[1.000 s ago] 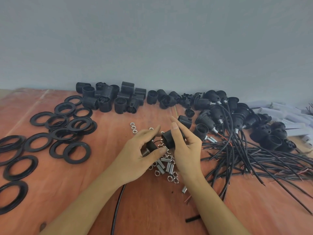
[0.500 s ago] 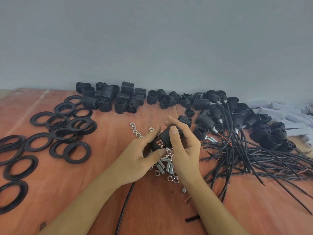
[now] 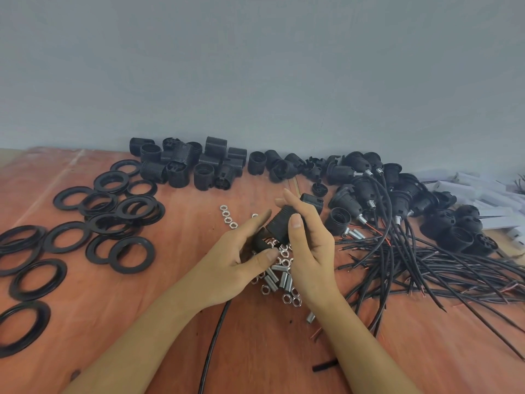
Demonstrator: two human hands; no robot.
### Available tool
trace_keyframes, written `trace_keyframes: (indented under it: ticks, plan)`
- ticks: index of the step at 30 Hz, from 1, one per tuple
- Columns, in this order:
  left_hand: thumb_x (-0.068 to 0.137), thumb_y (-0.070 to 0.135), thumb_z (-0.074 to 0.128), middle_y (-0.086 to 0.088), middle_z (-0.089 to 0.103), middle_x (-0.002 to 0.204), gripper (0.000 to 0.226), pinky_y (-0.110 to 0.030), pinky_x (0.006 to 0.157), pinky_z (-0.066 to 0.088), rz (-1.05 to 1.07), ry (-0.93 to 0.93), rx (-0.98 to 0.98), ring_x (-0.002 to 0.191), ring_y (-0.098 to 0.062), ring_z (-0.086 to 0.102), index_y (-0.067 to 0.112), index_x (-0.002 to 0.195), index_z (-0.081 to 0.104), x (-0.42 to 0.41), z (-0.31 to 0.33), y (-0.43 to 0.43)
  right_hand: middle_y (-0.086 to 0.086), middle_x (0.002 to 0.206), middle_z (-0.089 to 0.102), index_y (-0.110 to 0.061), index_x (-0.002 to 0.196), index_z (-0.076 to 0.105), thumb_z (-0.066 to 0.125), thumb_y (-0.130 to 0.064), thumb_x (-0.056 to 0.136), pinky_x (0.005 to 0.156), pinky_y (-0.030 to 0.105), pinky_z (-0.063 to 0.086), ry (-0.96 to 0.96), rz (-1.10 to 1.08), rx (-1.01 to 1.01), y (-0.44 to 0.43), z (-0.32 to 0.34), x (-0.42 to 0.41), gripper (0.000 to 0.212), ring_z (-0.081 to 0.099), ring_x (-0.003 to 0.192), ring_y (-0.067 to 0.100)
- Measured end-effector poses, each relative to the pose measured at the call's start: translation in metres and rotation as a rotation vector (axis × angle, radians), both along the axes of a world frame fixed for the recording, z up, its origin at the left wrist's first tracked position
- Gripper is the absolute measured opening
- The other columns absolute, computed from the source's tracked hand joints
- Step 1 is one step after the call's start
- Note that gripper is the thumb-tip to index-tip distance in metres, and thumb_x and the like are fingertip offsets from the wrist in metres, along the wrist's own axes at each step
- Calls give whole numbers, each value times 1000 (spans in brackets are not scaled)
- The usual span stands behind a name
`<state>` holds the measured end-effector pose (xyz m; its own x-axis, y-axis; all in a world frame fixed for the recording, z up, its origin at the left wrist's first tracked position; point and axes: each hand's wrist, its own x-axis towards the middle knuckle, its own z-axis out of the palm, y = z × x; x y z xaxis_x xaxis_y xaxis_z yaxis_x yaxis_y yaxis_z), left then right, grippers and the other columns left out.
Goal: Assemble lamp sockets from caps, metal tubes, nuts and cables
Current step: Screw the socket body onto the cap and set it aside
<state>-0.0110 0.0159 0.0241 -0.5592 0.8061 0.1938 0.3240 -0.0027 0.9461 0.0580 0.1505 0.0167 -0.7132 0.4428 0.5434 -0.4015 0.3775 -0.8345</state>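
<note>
Though partly hidden, ribbed black socket body (image 3: pixel 279 223) clamped in right hand (image 3: pixel 311 251) grip, smooth cap (image 3: pixel 260 242) in left hand (image 3: pixel 238 263) grip.

Open table (image 3: pixel 270 354) front-centre; rings (image 3: pixel 113 254) left, cables (image 3: pixel 426 268) (tangled) right block the flanks.

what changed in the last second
The right hand rolled the black socket body in its fingers, tilting it; the cable under the left hand swung right. The left hand kept its cap; nuts, tubes and rings on the table stayed put.
</note>
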Motion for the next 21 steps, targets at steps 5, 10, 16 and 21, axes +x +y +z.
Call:
trace_keyframes:
  ticks: [5,10,16,21]
  plan:
    - [85,35,60,18,60,130,77,-23,100,46,12,-36,24,118,0,56,21,152,25,3,1,1,5,124,62,-11,133,56,38,-12,102,99,42,47,10,5,-6,4,-1,0,36,58,117,25]
    - [76,33,73,16,73,104,60,-11,79,48,85,-155,147,94,2,67,26,133,54,-2,0,3,6,116,63,-12,127,59,40,-14,101,94,38,49,6,-20,-43,4,-1,-1,32,60,109,20]
    - [86,28,64,16,72,100,39,-13,73,51,52,-106,210,87,4,64,43,121,58,1,3,5,11,115,62,-5,123,60,41,-13,101,96,55,47,22,-20,-58,3,-4,-2,30,59,110,28]
    - [93,33,57,-6,68,85,50,-26,58,55,1,-60,131,64,-11,63,41,140,44,2,-1,4,7,115,64,-10,122,62,43,-13,101,95,52,49,63,-28,-60,5,-4,-1,29,60,109,29]
